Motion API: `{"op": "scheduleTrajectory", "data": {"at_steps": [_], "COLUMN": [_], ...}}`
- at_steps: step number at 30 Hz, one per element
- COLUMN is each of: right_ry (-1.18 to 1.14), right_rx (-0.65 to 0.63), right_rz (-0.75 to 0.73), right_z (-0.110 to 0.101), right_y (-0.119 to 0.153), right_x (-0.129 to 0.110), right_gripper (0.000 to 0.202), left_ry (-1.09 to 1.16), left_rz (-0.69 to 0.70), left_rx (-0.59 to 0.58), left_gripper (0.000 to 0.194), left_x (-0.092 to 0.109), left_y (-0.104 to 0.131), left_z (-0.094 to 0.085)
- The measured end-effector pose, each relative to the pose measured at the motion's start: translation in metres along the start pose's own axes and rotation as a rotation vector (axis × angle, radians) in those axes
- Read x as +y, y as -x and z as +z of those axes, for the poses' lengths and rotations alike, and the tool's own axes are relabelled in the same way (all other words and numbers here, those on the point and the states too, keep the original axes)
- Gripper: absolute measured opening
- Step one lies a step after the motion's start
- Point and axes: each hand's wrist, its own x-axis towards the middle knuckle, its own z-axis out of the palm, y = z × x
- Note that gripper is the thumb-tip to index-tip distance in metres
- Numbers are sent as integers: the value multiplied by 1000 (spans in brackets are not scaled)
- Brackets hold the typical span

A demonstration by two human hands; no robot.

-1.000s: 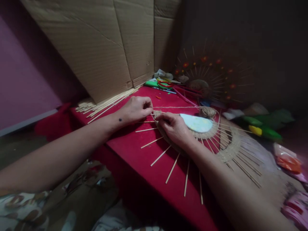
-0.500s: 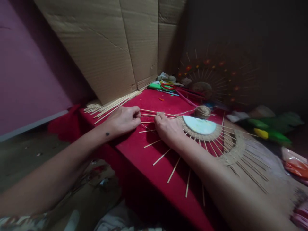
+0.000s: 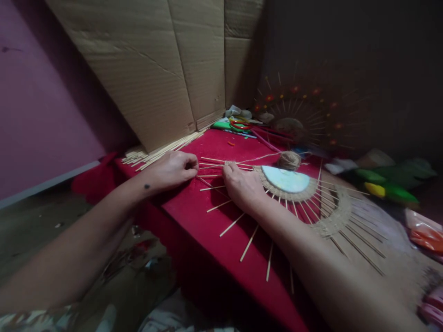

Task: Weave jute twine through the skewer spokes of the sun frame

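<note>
A half-round fan of thin wooden sticks [image 3: 249,244] spreads from a pale blue half-disc [image 3: 285,179] edged with twine. A woven twine band [image 3: 332,219] crosses the sticks on the right. My right hand [image 3: 242,185] is closed around sticks at the fan's left side, where a bit of weaving shows above the fingers. Just left of the stick tips, my left hand [image 3: 176,168] pinches a thin strand of twine that runs toward the right hand. Behind the half-disc sits a ball of twine [image 3: 290,160], its strand leading left to the weaving.
Loose sticks [image 3: 162,150] lie along a cardboard sheet [image 3: 148,69] at the back left. Red-handled scissors [image 3: 240,125] rest on a green item at the back of the red cloth [image 3: 204,226]. A finished-looking stick fan with flowers [image 3: 294,108] stands behind. Orange packaging [image 3: 427,235] lies right.
My left hand has drawn slightly left, away from the stick tips, and its thumb and finger pinch shows a wider loop. My right hand stays in place on the fan.
</note>
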Motion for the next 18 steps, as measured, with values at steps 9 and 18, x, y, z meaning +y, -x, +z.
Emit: {"op": "scheduleTrajectory", "data": {"at_steps": [9,18], "right_ry": [-327,-771], "right_rx": [232,365], "right_rz": [76,189], "right_z": [14,19], "right_y": [-5,-12], "right_x": [14,25], "right_gripper": [23,16], "left_ry": [-48,260], "left_rz": [328,183], "left_rx": [92,-100], "left_gripper": [25,13], "left_x": [-2,18], "left_y": [-54,-86], "left_z": [11,18]}}
